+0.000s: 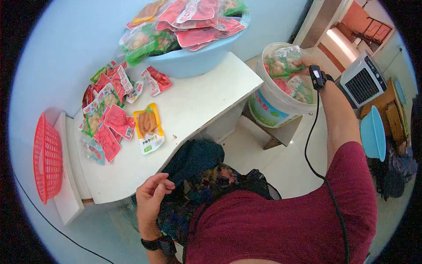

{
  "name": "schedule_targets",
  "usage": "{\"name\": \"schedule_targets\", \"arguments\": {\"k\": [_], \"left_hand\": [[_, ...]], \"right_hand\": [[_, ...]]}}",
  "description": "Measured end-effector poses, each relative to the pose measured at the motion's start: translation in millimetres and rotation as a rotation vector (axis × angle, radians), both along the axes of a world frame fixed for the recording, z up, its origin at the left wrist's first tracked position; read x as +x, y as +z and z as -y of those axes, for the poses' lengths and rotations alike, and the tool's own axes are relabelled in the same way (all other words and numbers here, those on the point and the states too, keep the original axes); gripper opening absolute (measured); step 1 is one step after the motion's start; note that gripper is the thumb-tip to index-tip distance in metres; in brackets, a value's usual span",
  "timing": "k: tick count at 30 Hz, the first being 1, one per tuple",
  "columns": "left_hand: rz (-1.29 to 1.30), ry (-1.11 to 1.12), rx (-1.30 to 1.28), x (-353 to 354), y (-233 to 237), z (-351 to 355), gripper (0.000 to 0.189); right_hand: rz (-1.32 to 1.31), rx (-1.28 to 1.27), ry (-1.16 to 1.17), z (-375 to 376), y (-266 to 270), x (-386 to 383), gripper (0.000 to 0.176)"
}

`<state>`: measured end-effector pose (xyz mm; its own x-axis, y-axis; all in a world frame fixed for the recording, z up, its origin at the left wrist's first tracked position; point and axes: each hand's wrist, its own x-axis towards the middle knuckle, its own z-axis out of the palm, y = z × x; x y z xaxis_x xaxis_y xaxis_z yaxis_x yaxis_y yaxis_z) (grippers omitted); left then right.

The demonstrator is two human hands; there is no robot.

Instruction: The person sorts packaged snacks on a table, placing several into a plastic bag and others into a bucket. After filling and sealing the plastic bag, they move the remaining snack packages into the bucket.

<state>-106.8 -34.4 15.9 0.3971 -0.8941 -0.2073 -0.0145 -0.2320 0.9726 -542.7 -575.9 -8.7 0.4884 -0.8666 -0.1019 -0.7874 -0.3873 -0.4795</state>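
Note:
My right hand (308, 65) reaches into the white bucket (256, 103), its fingers closed at the edge of a green-edged food packet (281, 64). Other packets in red and green lie beneath it. Near my lap, just off the table's front edge, my left hand (154, 192) is held with fingers loosely bent and nothing in them. On the white table (193, 103) lies a loose heap of red and green food packets (110, 99). A yellow-edged packet (148, 124) of brownish pieces rests beside the heap, and a red packet (157, 81) lies farther back.
A light-blue basin (193, 61) piled with packets stands at the table's back. A red plastic basket (47, 158) leans at the left. The bucket sits on a low stool (274, 132). An air cooler (362, 81) and a blue basin (372, 134) are at the right.

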Motion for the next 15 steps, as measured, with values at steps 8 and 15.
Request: {"name": "schedule_targets", "arguments": {"k": [8,15], "left_hand": [[-0.004,0.023,-0.004,-9.3,-1.6,-3.0,0.027],[0.023,0.002,-0.014,-9.7,4.1,3.6,0.025]], "right_hand": [[-0.169,-0.155,-0.278,44.1,-42.7,-15.3,0.046],[-0.130,0.126,-0.189,-12.0,23.0,56.2,0.037]]}}
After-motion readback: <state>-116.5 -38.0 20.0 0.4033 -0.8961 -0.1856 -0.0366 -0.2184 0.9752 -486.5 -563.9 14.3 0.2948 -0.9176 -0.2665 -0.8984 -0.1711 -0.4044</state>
